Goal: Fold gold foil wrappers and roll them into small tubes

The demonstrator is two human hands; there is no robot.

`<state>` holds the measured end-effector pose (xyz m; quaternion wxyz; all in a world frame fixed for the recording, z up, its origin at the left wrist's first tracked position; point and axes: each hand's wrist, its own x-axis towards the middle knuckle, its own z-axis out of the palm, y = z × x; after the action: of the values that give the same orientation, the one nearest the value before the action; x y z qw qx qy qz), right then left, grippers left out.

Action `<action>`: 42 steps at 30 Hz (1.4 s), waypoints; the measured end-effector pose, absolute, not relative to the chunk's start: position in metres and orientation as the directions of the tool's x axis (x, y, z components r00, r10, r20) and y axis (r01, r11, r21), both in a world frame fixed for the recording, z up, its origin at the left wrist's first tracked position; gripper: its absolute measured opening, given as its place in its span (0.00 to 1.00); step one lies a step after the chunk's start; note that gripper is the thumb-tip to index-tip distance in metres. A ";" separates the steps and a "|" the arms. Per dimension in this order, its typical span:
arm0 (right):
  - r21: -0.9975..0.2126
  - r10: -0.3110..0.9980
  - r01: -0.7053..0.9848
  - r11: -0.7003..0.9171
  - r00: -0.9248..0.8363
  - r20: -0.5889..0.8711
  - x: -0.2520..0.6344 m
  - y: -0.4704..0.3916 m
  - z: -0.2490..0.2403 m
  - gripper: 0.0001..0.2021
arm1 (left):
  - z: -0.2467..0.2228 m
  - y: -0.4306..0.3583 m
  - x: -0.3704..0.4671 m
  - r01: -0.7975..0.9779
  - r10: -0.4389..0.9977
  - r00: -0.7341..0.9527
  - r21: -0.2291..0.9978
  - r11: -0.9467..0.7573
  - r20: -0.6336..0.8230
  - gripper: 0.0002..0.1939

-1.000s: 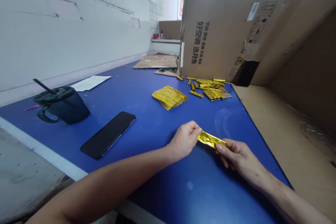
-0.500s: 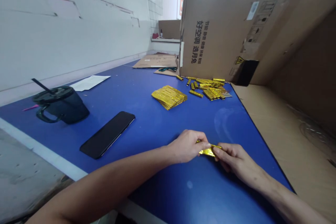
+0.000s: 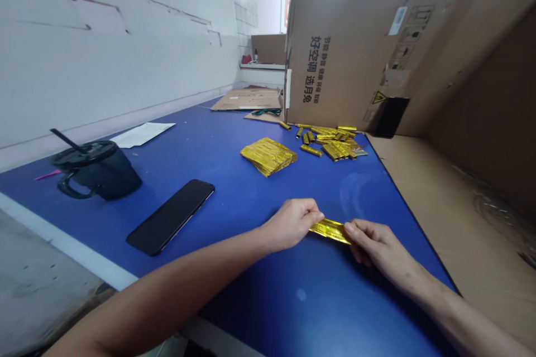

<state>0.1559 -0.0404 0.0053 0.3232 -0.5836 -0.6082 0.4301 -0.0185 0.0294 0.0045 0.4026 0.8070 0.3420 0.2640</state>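
Note:
A shiny gold foil strip point(image 3: 330, 230) is stretched between my two hands, just above the blue table point(image 3: 268, 295). My left hand point(image 3: 294, 224) pinches its left end between thumb and fingers. At the other end, my right hand point(image 3: 372, 239) grips the strip with the thumb on top; the fingers beneath are partly hidden. Beyond my hands lies a flat stack of gold foil pieces point(image 3: 269, 156). Farther right, against the cardboard box, is a loose pile of gold foil rolls and folded pieces point(image 3: 335, 148).
A black phone point(image 3: 171, 216) and a dark lidded mug point(image 3: 98, 170) with a straw stand on the left. White paper point(image 3: 143, 134) lies by the wall. A large cardboard box point(image 3: 347, 56) rises at the back right, with flat cardboard point(image 3: 247, 99) beside it.
My hands have moved slightly apart, so more of the gold foil strip shows between them. Both still hold it. The view has shifted a little.

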 end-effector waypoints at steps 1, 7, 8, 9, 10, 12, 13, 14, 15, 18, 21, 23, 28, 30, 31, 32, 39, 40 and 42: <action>-0.895 0.989 0.446 -0.031 -0.118 -0.093 0.154 -0.041 0.006 0.19 | 0.005 0.026 -0.018 0.341 0.752 0.641 0.820 -0.460 0.156 0.10; -0.879 0.958 0.477 0.025 -0.261 -0.114 0.145 -0.048 0.006 0.18 | 0.004 0.009 -0.012 0.349 0.683 0.721 0.789 -0.505 0.119 0.10; -0.879 0.956 0.476 0.018 -0.264 -0.124 0.146 -0.048 0.006 0.18 | 0.005 0.009 -0.012 0.346 0.685 0.718 0.789 -0.508 0.127 0.10; -0.879 0.957 0.476 0.008 -0.259 -0.132 0.147 -0.047 0.006 0.18 | 0.005 0.010 -0.013 0.341 0.689 0.711 0.788 -0.512 0.139 0.10; -0.878 0.959 0.478 -0.002 -0.248 -0.138 0.148 -0.046 0.007 0.18 | 0.006 0.013 -0.013 0.336 0.694 0.704 0.789 -0.515 0.153 0.10; -0.877 0.966 0.481 -0.020 -0.217 -0.141 0.153 -0.043 0.007 0.19 | 0.007 0.019 -0.015 0.332 0.708 0.685 0.790 -0.515 0.174 0.10; -0.876 0.969 0.482 -0.030 -0.199 -0.143 0.156 -0.041 0.007 0.20 | 0.007 0.023 -0.016 0.335 0.717 0.673 0.791 -0.512 0.179 0.10; -0.875 0.973 0.483 -0.039 -0.182 -0.143 0.158 -0.039 0.007 0.20 | 0.007 0.026 -0.018 0.342 0.728 0.661 0.792 -0.507 0.181 0.10; -0.874 0.976 0.483 -0.044 -0.166 -0.141 0.161 -0.038 0.007 0.21 | 0.007 0.029 -0.019 0.349 0.739 0.649 0.792 -0.501 0.181 0.10; -0.874 0.984 0.485 -0.040 -0.130 -0.118 0.164 -0.035 0.006 0.22 | 0.005 0.034 -0.020 0.359 0.758 0.626 0.796 -0.487 0.181 0.10; -0.869 0.992 0.494 -0.019 -0.102 -0.080 0.163 -0.036 0.005 0.21 | 0.004 0.035 -0.020 0.353 0.764 0.620 0.807 -0.474 0.177 0.11; -0.867 0.995 0.497 -0.011 -0.084 -0.060 0.162 -0.037 0.004 0.21 | 0.004 0.034 -0.019 0.350 0.768 0.619 0.818 -0.456 0.163 0.11; -0.898 0.995 0.436 -0.052 -0.056 -0.085 0.161 -0.037 0.006 0.21 | 0.004 0.032 -0.018 0.331 0.781 0.603 0.838 -0.434 0.166 0.12; -0.912 0.988 0.400 -0.092 -0.077 -0.134 0.161 -0.037 0.006 0.20 | 0.005 0.031 -0.018 0.316 0.788 0.587 0.843 -0.436 0.187 0.12; -0.916 0.984 0.386 -0.108 -0.092 -0.154 0.160 -0.037 0.006 0.20 | 0.005 0.031 -0.019 0.307 0.791 0.579 0.846 -0.437 0.199 0.12; -0.920 0.980 0.374 -0.117 -0.106 -0.168 0.160 -0.037 0.005 0.19 | 0.004 0.031 -0.019 0.297 0.794 0.572 0.850 -0.436 0.208 0.12; -0.926 0.989 0.369 -0.084 -0.085 -0.124 0.161 -0.036 0.004 0.19 | -0.002 0.035 -0.016 0.117 0.783 0.613 0.967 -0.225 0.107 0.11; -0.923 0.990 0.376 -0.087 -0.074 -0.123 0.161 -0.036 0.004 0.20 | -0.003 0.035 -0.016 0.095 0.770 0.632 0.978 -0.188 0.087 0.10; -0.919 0.990 0.382 -0.096 -0.059 -0.127 0.161 -0.036 0.005 0.20 | -0.004 0.036 -0.015 0.076 0.747 0.663 0.987 -0.143 0.057 0.08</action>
<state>0.1608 -0.0356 0.0046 0.3438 -0.5934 -0.5779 0.4423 -0.0147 0.0359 -0.0039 0.5850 0.6994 0.2939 0.2867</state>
